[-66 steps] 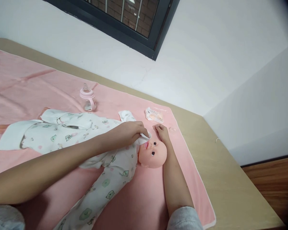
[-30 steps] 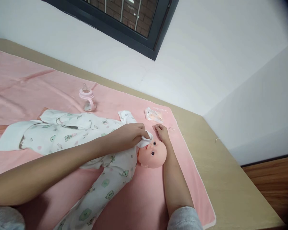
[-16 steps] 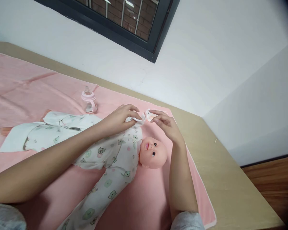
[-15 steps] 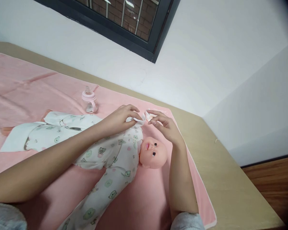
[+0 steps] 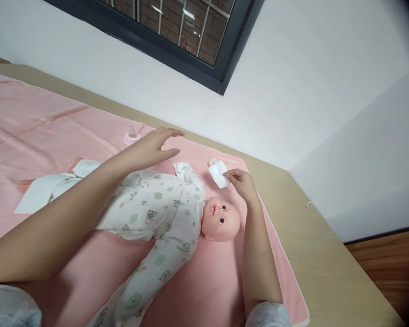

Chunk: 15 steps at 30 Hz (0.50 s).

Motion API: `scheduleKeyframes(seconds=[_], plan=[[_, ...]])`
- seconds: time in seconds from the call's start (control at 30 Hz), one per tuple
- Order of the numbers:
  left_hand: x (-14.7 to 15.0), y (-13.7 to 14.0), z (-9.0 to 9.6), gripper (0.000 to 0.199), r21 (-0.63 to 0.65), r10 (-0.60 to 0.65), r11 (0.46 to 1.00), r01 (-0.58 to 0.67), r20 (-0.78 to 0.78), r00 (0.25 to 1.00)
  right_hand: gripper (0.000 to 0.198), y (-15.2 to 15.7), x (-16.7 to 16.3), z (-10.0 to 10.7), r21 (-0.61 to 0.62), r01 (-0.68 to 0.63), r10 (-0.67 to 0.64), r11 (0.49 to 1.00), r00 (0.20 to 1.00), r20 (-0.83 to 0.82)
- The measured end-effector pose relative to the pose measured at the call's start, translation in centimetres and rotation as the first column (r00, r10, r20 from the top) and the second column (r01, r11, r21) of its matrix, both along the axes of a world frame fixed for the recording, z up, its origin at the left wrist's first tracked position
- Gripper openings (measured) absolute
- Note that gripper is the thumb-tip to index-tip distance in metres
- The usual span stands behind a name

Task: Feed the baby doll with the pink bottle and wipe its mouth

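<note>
A baby doll lies on its back in white clothes printed with green bears. Its face is turned up and its head is to the right. My right hand pinches a white square wipe by its right edge, just above the doll's head. Behind the wipe, a small clear and whitish thing shows only in part. My left hand is open, fingers apart, over the doll's far side. Beside it stands a baby bottle, its lower part hidden by my hand.
A pink blanket with some creases covers much of the wooden tabletop. Along the far side runs a white wall with a dark-framed window. A brown wooden panel is at the lower right.
My left hand has let go of the white material near the doll's sleeve and moved left and away, fingers spreading. The white wipe now hangs flat from my right hand.
</note>
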<state>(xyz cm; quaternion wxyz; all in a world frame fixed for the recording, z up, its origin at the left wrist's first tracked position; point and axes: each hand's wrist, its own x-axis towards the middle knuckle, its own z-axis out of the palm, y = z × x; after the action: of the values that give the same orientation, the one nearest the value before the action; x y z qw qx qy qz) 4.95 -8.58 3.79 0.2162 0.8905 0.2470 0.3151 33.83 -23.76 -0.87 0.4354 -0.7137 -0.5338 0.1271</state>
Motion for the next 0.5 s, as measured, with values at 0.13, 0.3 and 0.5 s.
scheduleKeyframes(seconds=[0.13,0.3,0.5], plan=[[-2.6,1.7,1.5,0.049,0.005,0.135,0.991,-0.135,0.037,0.99,0.025,0.5,3.1,-2.5,-0.049,0.153,-0.153,0.987,0.988,-0.004],[-6.0,4.9,1.1,0.057,-0.015,0.305,0.952,-0.305,0.038,0.952,0.043,0.6,4.7,-3.0,-0.055,0.184,-0.188,0.981,0.98,-0.071],[-7.5,10.1,-2.6,0.089,-0.25,0.324,0.903,-0.349,-0.138,0.936,0.051,2.9,6.0,-2.9,0.257,0.139,0.008,0.956,0.867,-0.499]])
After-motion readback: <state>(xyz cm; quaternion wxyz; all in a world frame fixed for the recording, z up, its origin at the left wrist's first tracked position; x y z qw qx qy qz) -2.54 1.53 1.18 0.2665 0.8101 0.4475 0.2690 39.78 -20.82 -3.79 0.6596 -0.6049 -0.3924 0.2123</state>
